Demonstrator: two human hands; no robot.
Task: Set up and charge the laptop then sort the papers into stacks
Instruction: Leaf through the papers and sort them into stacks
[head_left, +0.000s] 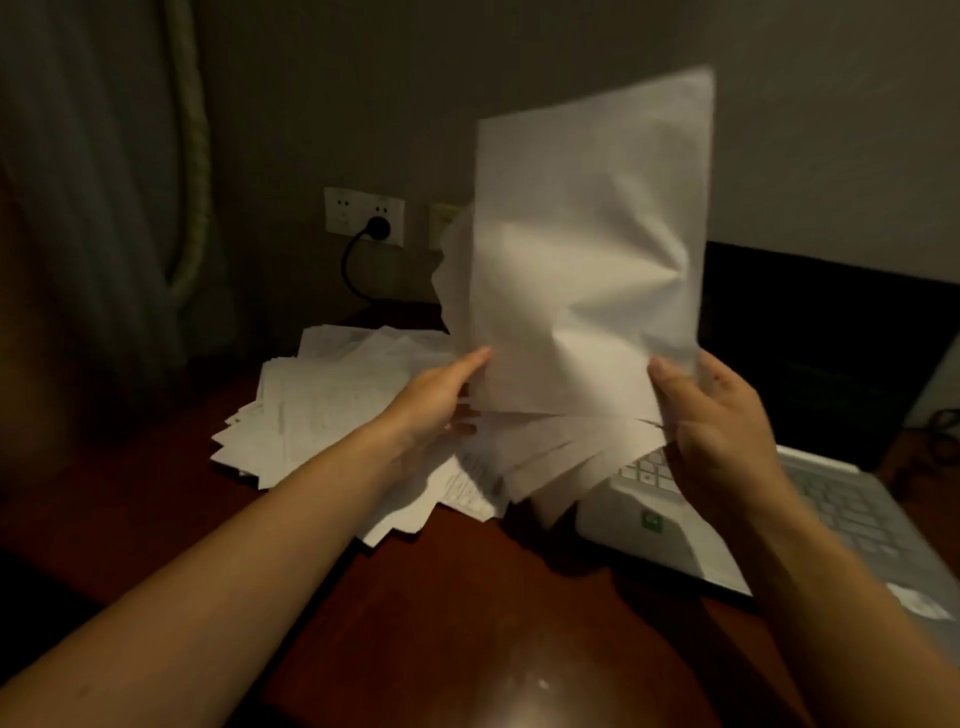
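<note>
Over the desk (467, 597): a sheaf (587, 249) of papers stands upright between the pile and the laptop, probably raised so the top sheet can be read or the edges evened.
Left hand (441, 395): pinches the sheaf's lower left edge, thumb on the front, fingers behind.
Right hand (711, 415): grips the lower right edge the same way. Holding both sides stops the limp sheets folding over, though the middle buckles.
Sheaf's foot: sheets fan out unevenly below the hands and overhang the laptop's near left corner, so they are not yet squared.
Pile (332, 410): loose, splayed papers on the desk left of the hands, with no separate stacks visible.
Laptop (649, 535): open on the desk at right, screen (831, 338) dark, beside the pile rather than under it.
Plug (378, 227): seated in the wall outlet (363, 215). Its cable (347, 265) drops behind the pile, and whether it reaches the laptop is hidden.
Stage: setup looks done and sorting looks barely begun.
</note>
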